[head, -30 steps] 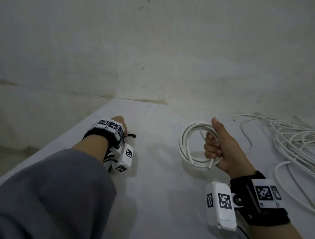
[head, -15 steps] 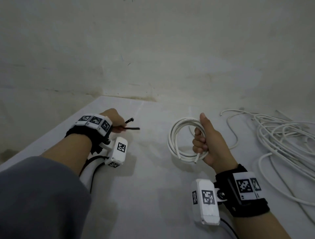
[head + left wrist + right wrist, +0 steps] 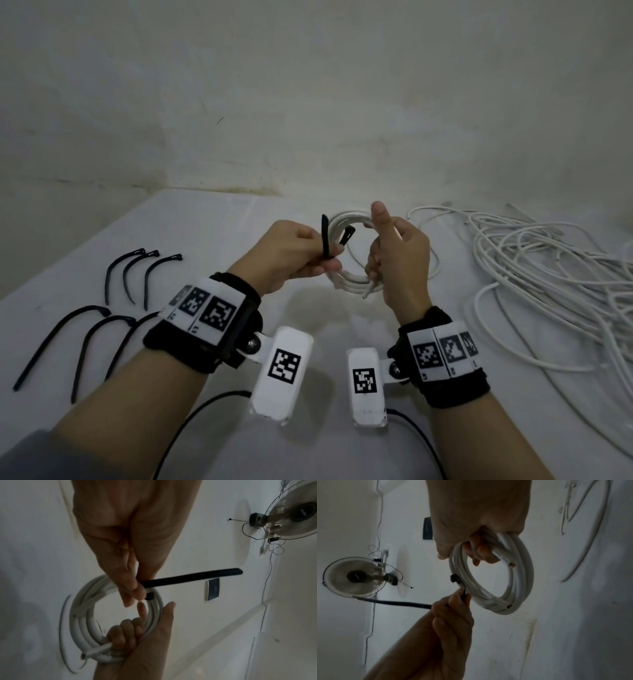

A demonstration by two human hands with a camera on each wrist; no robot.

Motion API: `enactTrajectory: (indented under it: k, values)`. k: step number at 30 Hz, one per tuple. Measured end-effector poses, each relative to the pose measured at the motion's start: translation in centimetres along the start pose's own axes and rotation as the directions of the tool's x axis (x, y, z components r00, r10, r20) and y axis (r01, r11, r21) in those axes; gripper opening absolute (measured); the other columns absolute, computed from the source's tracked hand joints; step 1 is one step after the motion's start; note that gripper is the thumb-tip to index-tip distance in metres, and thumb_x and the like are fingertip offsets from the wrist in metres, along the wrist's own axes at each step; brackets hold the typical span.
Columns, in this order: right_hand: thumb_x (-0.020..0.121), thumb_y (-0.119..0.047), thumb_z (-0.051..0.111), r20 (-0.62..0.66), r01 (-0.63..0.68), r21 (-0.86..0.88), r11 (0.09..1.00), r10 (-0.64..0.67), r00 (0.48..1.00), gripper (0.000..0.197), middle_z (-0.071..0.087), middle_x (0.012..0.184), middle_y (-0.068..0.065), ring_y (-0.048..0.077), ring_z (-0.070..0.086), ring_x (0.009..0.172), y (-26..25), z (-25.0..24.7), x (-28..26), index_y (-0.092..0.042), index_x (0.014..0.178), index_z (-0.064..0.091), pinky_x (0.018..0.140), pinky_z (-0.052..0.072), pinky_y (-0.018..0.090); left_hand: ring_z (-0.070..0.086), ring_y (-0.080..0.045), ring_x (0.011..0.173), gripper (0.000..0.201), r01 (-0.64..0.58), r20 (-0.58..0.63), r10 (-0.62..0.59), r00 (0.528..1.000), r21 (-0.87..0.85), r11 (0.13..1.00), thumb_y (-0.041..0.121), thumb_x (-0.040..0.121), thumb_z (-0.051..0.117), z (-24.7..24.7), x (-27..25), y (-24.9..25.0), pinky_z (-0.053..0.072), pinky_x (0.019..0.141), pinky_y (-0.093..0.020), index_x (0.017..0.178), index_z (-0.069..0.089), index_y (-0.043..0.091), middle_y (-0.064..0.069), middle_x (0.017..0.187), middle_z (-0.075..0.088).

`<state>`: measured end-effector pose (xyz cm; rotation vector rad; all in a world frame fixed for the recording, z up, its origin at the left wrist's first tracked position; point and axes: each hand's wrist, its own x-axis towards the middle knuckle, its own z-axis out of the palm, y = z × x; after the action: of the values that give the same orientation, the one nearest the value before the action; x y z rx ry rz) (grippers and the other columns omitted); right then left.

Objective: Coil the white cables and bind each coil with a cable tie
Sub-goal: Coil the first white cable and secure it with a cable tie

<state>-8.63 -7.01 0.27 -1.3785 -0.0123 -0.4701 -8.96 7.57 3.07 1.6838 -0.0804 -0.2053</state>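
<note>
Head view: the right hand [image 3: 399,263] grips a white cable coil [image 3: 346,274] with fingers curled round its strands and thumb raised, holding it above the white table [image 3: 212,219]. The left hand [image 3: 291,260] pinches a black cable tie [image 3: 324,240] between thumb and fingers, the tie bent so that its tail stands upright and its head end leans toward the coil. One second earlier the left hand lay far to the left on the table, well apart from the coil; half a second earlier it had lifted with the tie in its fingers; now the two hands are close together, the tie just beside the coil's left edge. Six spare ties [image 3: 89,329] lie on the table at left, and a loose heap of uncoiled white cable [image 3: 548,274] lies at right. Left wrist view: the left hand's fingers [image 3: 130,585] clamp the cable tie [image 3: 190,576] near its head, which sits against the coil [image 3: 80,615]; the tail projects rightward, and the right hand [image 3: 137,642] closes round the coil's lower arc. A wall fan [image 3: 291,513] shows at upper right. Right wrist view: the right hand [image 3: 477,524] grasps the top of the coil [image 3: 518,588], two cut cable ends visible, while the left hand [image 3: 453,614] pinches the tie [image 3: 399,603] at the coil's outer edge.
</note>
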Motion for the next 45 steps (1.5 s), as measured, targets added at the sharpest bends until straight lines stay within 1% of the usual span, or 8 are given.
enactTrajectory:
  k: [8, 18, 22, 28, 32, 36, 41, 45]
  values:
    - [0.075, -0.051, 0.062, 0.082, 0.082, 0.003, 0.997, -0.082, 0.993, 0.041, 0.037, 0.037, -0.003, 0.014, 0.033, 0.033, -0.3, 0.1, -0.3, -0.01, 0.084, 0.065, 0.036, 0.029, 0.018, 0.064, -0.012, 0.048, 0.025, -0.162, -0.198, 0.146, 0.969, -0.064, 0.985, -0.004, 0.085, 0.059, 1.7, -0.6, -0.5, 0.048, 0.047, -0.017, 0.062, 0.053, 0.003, -0.021, 0.075, 0.068]
    - [0.088, -0.036, 0.062, 0.105, 0.117, -0.029, 0.993, -0.113, 0.988, 0.026, 0.039, 0.038, -0.006, 0.012, 0.035, 0.033, -0.1, 0.0, -0.2, -0.015, 0.075, 0.067, 0.037, 0.03, 0.017, 0.063, -0.014, 0.047, 0.011, -0.248, -0.318, 0.18, 0.931, -0.188, 0.95, 0.001, 0.082, 0.067, 3.2, -0.5, -1.5, 0.051, 0.049, -0.019, 0.077, 0.061, -0.007, -0.008, 0.058, 0.068]
    - [0.078, -0.05, 0.069, 0.083, 0.209, -0.118, 0.971, -0.2, 0.976, 0.039, 0.053, 0.049, -0.019, 0.006, 0.048, 0.048, 0.6, 0.3, 0.0, -0.016, 0.097, 0.073, 0.05, 0.039, 0.02, 0.065, -0.014, 0.052, 0.012, -0.181, -0.308, 0.087, 0.947, -0.292, 0.939, 0.002, 0.083, 0.067, 3.0, 0.0, -1.4, 0.055, 0.054, -0.019, 0.074, 0.063, -0.004, -0.01, 0.066, 0.069]
    - [0.071, -0.06, 0.065, 0.111, 0.247, -0.222, 0.943, -0.227, 0.968, 0.05, 0.05, 0.051, -0.009, 0.014, 0.045, 0.052, 0.8, 0.3, -0.2, -0.024, 0.106, 0.07, 0.055, 0.039, 0.026, 0.068, -0.012, 0.053, 0.005, -0.116, -0.26, -0.056, 0.964, -0.6, 0.792, -0.005, 0.084, 0.063, 3.8, 0.2, -0.8, 0.055, 0.055, -0.016, 0.079, 0.061, -0.005, -0.014, 0.074, 0.066]
    - [0.086, -0.039, 0.065, 0.164, 0.129, -0.156, 0.979, -0.103, 0.981, 0.024, 0.043, 0.04, -0.012, 0.009, 0.038, 0.038, 0.3, 0.1, -0.1, -0.017, 0.08, 0.071, 0.044, 0.034, 0.021, 0.066, -0.013, 0.049, 0.025, -0.206, -0.341, 0.018, 0.94, -0.527, 0.825, -0.007, 0.08, 0.067, 4.0, 0.3, -1.0, 0.052, 0.05, -0.017, 0.089, 0.048, 0.007, -0.02, 0.078, 0.059]
    - [0.09, -0.031, 0.061, 0.213, 0.041, -0.092, 0.995, -0.021, 0.977, 0.04, 0.033, 0.037, -0.004, 0.013, 0.029, 0.035, -0.1, 0.1, -0.2, -0.03, 0.051, 0.063, 0.04, 0.028, 0.021, 0.065, -0.016, 0.051, 0.036, -0.237, -0.297, 0.092, 0.95, -0.501, 0.832, -0.005, 0.083, 0.065, 3.9, 0.2, -1.5, 0.054, 0.055, -0.02, 0.08, 0.034, 0.014, -0.016, 0.071, 0.061]
    - [0.088, -0.034, 0.063, 0.127, -0.017, -0.051, 0.999, 0.024, 0.992, 0.023, 0.029, 0.04, 0.0, 0.014, 0.026, 0.037, 0.2, -0.1, 0.3, -0.015, 0.081, 0.075, 0.04, 0.026, 0.023, 0.071, -0.026, 0.076, 0.015, -0.213, -0.168, 0.147, 0.975, -0.503, 0.838, -0.01, 0.089, 0.05, 3.4, 0.1, -1.1, 0.057, 0.072, -0.024, 0.091, 0.049, 0.005, -0.017, 0.077, 0.069]
    - [0.087, -0.036, 0.064, 0.1, -0.018, -0.032, 0.999, 0.021, 0.995, 0.023, 0.028, 0.043, 0.002, 0.014, 0.026, 0.038, 0.3, -0.3, 0.3, -0.018, 0.08, 0.076, 0.04, 0.025, 0.024, 0.07, -0.027, 0.093, 0.015, -0.267, -0.076, 0.256, 0.964, -0.335, 0.904, -0.007, 0.087, 0.056, 2.9, -0.5, -0.7, 0.054, 0.087, -0.028, 0.096, 0.062, 0.003, -0.02, 0.095, 0.069]
